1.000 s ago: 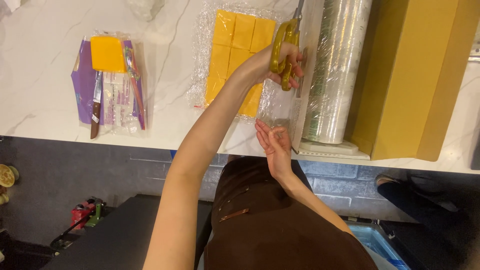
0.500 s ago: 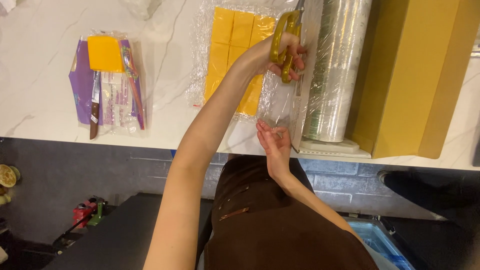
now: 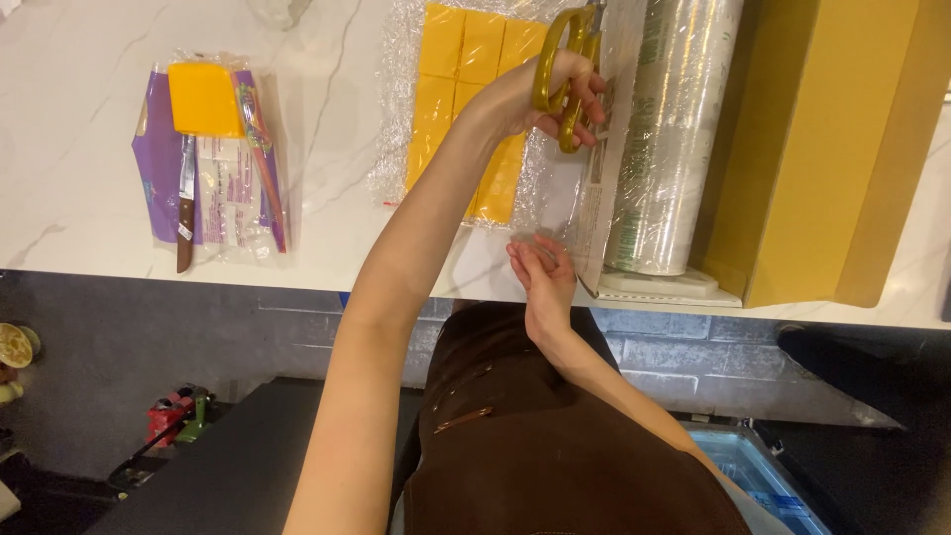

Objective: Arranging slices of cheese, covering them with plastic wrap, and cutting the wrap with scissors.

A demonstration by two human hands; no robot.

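A white marble counter [image 3: 79, 178] carries a tall yellow box [image 3: 822, 149] at the right, with a roll of clear wrap [image 3: 674, 139] just left of it. Left of the roll lie yellow cheese blocks [image 3: 466, 89] on a stretched clear film (its near edge is hard to trace). The left hand [image 3: 540, 94] grips yellow-handled scissors [image 3: 565, 79], fingers through the loops. The right hand [image 3: 543, 282] pinches the film at the near edge. Far left, a knife [image 3: 185, 203] rests on a purple packet [image 3: 158, 168].

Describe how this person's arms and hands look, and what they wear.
Both arms are bare to above the elbow, with no sleeves in view. The left hand and right hand wear no gloves; no rings or watch can be seen. A dark brown apron covers the body.
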